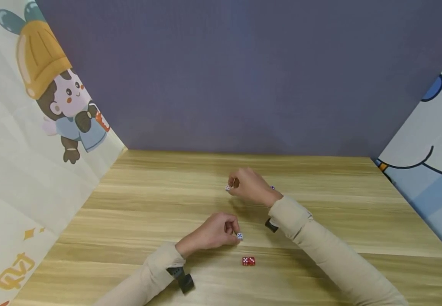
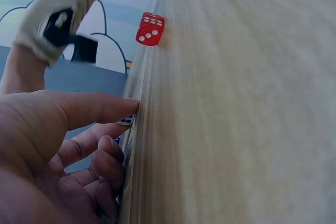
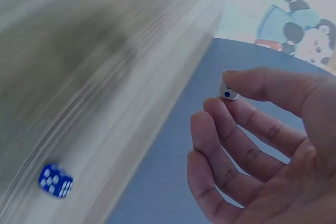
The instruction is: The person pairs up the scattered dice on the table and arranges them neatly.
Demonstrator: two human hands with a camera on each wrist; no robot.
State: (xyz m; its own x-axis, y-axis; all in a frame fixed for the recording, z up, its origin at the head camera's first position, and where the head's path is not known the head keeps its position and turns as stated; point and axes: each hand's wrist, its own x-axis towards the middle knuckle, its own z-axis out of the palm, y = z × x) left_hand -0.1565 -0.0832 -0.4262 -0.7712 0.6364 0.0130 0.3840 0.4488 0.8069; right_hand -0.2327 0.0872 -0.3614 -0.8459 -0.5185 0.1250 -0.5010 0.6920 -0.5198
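Observation:
My left hand [image 1: 215, 231] is low over the wooden table, pinching a white die [image 1: 240, 236] with dark pips between thumb and forefinger. In the left wrist view that white die [image 2: 126, 120] is mostly covered by the fingertips, close to the tabletop. Farther back, my right hand [image 1: 249, 187] holds another white die [image 1: 227, 188] at its fingertips. The right wrist view shows this die [image 3: 228, 93] raised above the table, with the other fingers loosely curled beneath. Two red dice [image 1: 249, 261] sit side by side in front of the left hand.
A blue die [image 1: 272, 187] with white pips lies behind the right wrist, partly hidden in the head view. The wooden table [image 1: 148, 204] meets a dark panel [image 1: 221, 85] at the back. Printed cartoon sheets [image 1: 10, 127] flank it.

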